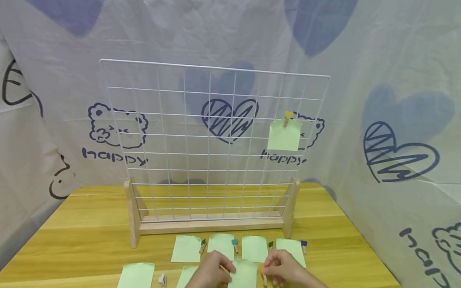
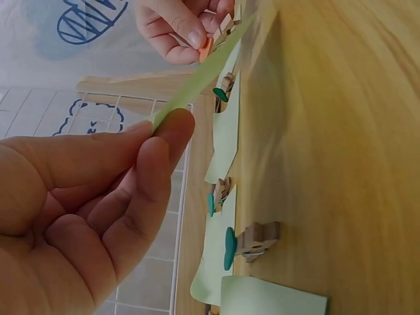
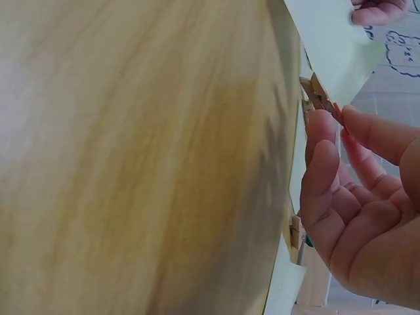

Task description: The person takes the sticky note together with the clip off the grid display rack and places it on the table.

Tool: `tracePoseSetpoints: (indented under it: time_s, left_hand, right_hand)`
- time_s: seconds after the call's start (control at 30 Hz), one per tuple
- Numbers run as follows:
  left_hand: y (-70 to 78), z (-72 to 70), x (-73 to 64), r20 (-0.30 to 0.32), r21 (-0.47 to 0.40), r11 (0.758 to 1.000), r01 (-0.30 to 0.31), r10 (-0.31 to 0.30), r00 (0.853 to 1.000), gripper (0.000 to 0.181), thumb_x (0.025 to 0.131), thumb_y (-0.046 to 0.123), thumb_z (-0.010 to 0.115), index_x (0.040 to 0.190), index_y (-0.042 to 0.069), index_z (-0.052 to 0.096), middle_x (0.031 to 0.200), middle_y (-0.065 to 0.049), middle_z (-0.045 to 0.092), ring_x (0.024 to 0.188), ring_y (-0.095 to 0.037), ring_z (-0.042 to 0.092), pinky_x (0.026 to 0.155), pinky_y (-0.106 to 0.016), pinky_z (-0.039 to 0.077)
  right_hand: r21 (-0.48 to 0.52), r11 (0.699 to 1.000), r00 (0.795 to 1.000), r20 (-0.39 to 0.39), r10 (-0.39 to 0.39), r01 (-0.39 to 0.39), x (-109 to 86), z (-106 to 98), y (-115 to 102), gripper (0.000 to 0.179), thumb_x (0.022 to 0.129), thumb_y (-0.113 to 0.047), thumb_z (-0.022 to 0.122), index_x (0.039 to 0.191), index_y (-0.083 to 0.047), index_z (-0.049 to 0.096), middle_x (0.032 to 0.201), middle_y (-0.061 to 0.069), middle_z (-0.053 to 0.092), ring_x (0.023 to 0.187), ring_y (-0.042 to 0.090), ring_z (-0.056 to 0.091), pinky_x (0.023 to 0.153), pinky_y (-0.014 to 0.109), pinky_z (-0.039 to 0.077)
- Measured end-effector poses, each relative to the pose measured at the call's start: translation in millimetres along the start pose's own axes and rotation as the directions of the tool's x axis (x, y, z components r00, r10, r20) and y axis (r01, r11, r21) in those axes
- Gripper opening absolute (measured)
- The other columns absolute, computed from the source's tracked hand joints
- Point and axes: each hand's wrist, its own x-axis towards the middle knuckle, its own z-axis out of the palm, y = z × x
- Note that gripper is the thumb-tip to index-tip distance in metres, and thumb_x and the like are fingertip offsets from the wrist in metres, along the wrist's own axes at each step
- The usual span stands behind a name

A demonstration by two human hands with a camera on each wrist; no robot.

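Observation:
Near the table's front edge, my left hand [image 1: 211, 270] pinches a pale green sticky note [image 1: 243, 276] by its edge between thumb and fingers. The left wrist view shows the note [image 2: 197, 85] lifted and tilted off the wood. Just to the right, my right hand [image 1: 285, 265] pinches a small wooden clothespin [image 1: 265, 280] by its orange top. Seen from the right wrist, the clothespin [image 3: 319, 94] points toward the note, close to its edge; whether they touch I cannot tell.
A white wire grid [image 1: 209, 152] on a wooden stand [image 1: 212, 228] rises behind the hands. One green note [image 1: 284, 138] hangs there from a yellow-topped clothespin [image 1: 287, 119]. Several notes [image 1: 186, 249] with clothespins beside them lie before the stand; a white-topped clothespin [image 1: 162, 279] lies left.

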Motion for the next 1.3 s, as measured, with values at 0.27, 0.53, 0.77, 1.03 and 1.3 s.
tracePoseSetpoints:
  time_s: [0.27, 0.53, 0.77, 1.03, 1.3]
  left_hand:
    - [-3.4, 1.5, -0.5, 0.027, 0.063, 0.998, -0.021, 0.020, 0.999, 0.017, 0.065, -0.018, 0.061, 0.072, -0.003, 0.064, 0.061, -0.005, 0.056, 0.051, -0.011, 0.048, 0.048, -0.025, 0.043]
    - [-5.7, 1.8, 0.3, 0.051, 0.107, 0.994, 0.017, -0.022, 0.998, 0.019, 0.064, -0.018, 0.060, 0.073, -0.002, 0.063, 0.063, -0.004, 0.055, 0.058, -0.015, 0.050, 0.053, -0.029, 0.045]
    - [-5.5, 0.8, 2.7, 0.083, 0.125, 0.988, 0.089, -0.100, 0.992, 0.014, 0.070, -0.014, 0.061, 0.078, -0.003, 0.063, 0.071, -0.007, 0.057, 0.066, -0.019, 0.053, 0.061, -0.036, 0.047]
    - [-7.0, 0.0, 1.7, 0.079, 0.136, 0.986, 0.097, -0.109, 0.991, 0.010, 0.072, -0.009, 0.064, 0.080, -0.002, 0.062, 0.073, -0.005, 0.056, 0.069, -0.022, 0.053, 0.064, -0.041, 0.046]
    - [-8.7, -5.5, 0.3, 0.068, 0.119, 0.991, 0.065, -0.073, 0.995, 0.013, 0.072, -0.006, 0.066, 0.083, -0.002, 0.061, 0.075, -0.005, 0.056, 0.071, -0.022, 0.053, 0.064, -0.042, 0.046]
  right_hand:
    - [0.013, 0.999, 0.999, 0.016, 0.052, -0.052, 1.7, 3.5, 3.1, 0.011, 0.079, -0.008, 0.066, 0.078, -0.001, 0.058, 0.055, 0.000, 0.052, 0.040, 0.004, 0.047, 0.037, 0.013, 0.035]
    - [0.032, 0.997, 0.997, 0.045, 0.067, -0.069, 2.1, 3.4, 3.6, 0.012, 0.079, -0.008, 0.066, 0.076, 0.001, 0.057, 0.054, -0.002, 0.051, 0.042, 0.005, 0.046, 0.040, 0.015, 0.037]
    - [-0.002, 0.998, 0.998, 0.039, 0.059, -0.059, 2.1, 3.8, 1.2, 0.014, 0.079, -0.010, 0.066, 0.075, 0.000, 0.057, 0.057, -0.002, 0.054, 0.043, 0.006, 0.045, 0.041, 0.016, 0.037]
    - [-0.028, 0.998, 0.998, 0.030, 0.059, -0.058, 2.5, 4.1, 3.1, 0.014, 0.079, -0.010, 0.067, 0.075, -0.001, 0.057, 0.057, -0.003, 0.053, 0.043, 0.006, 0.044, 0.041, 0.016, 0.036]
    - [-0.068, 0.996, 0.998, 0.027, 0.060, -0.058, 3.8, 2.0, 5.7, 0.011, 0.079, -0.010, 0.066, 0.076, -0.003, 0.058, 0.058, -0.002, 0.055, 0.042, 0.004, 0.045, 0.039, 0.015, 0.033]
